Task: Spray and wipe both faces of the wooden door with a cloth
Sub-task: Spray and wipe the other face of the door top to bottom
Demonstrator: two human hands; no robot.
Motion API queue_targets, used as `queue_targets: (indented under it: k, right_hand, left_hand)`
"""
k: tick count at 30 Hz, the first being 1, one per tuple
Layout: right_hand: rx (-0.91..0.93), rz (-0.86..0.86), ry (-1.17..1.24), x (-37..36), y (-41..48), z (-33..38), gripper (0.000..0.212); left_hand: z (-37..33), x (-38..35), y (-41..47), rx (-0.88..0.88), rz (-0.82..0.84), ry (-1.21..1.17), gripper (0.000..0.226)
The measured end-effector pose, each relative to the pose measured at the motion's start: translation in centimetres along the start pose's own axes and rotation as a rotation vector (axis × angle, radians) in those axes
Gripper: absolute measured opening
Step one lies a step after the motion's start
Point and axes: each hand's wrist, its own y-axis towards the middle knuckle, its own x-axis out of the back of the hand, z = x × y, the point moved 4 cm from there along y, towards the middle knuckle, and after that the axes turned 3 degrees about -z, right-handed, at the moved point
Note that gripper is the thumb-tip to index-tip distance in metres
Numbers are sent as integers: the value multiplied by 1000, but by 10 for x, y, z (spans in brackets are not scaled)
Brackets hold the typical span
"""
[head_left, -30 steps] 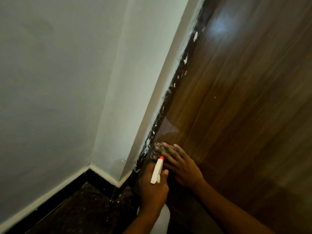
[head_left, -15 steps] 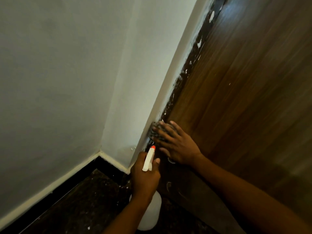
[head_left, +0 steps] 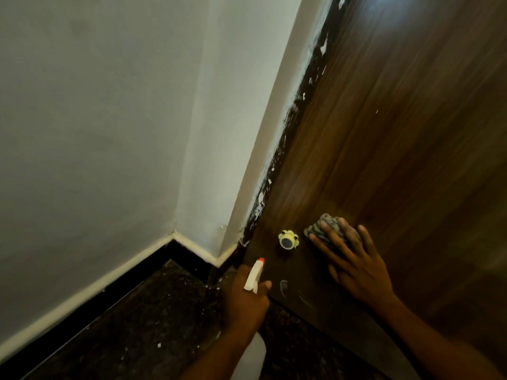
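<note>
Low on the wooden door (head_left: 397,133), the right hand (head_left: 356,270) is pressing the cloth (head_left: 318,227) with flat fingers (head_left: 366,242). The left hand (head_left: 247,300) is gripping the spray bottle (head_left: 253,275). Next, probably, sweeping across unwiped wood.

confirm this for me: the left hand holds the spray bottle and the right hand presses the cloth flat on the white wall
One slip: the right hand presses the cloth flat on the door, as the head view shows. The rest stands: the left hand holds the spray bottle.
</note>
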Motion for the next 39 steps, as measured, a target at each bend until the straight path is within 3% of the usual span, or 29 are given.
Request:
queue_targets:
  k: [3, 7, 9, 11, 14, 17, 21, 24, 26, 30, 33, 36, 39]
  right_hand:
    - [99, 34, 39, -4, 49, 28, 64]
    - [322, 206, 27, -8, 114, 77, 52]
    - [504, 312, -14, -19, 112, 104, 49]
    - [555, 369, -97, -30, 87, 111, 54]
    - [530, 313, -176, -55, 23, 90, 75]
    - [342, 126, -134, -51, -38, 53, 85]
    - [27, -10, -63, -28, -40, 18, 67]
    - [-70, -22, -45, -25, -38, 18, 64]
    - [-79, -18, -51, -31, -54, 20, 66]
    - [84, 48, -99, -36, -121, 0, 67]
    - [120, 111, -125, -25, -165, -27, 78]
    - [45, 122, -86, -18, -163, -28, 79]
    - [-38, 90, -28, -30, -104, 6, 85]
  left_hand:
    - [-2, 2, -2, -39, -22, -21, 25]
    - [1, 5, 1, -24, -87, -10, 25]
    - [4, 2, -1, -3, -86, 18, 29]
    - [4, -2, -3, 3, -83, 38, 30]
    - [2, -6, -5, -13, -61, 12, 30]
    - [1, -11, -6, -73, -19, -19, 25]
    - [-1, -25, -13, -117, 14, 3, 24]
    - [2, -39, -23, -85, 88, 29, 26]
    - [4, -46, -29, -36, 122, 9, 26]
    - [9, -63, -44, -51, 208, 65, 36]
    - [2, -79, -59, -73, 251, 3, 29]
    - [-12, -86, -67, -66, 167, -82, 30]
    - [-14, -86, -64, -39, 81, -147, 38]
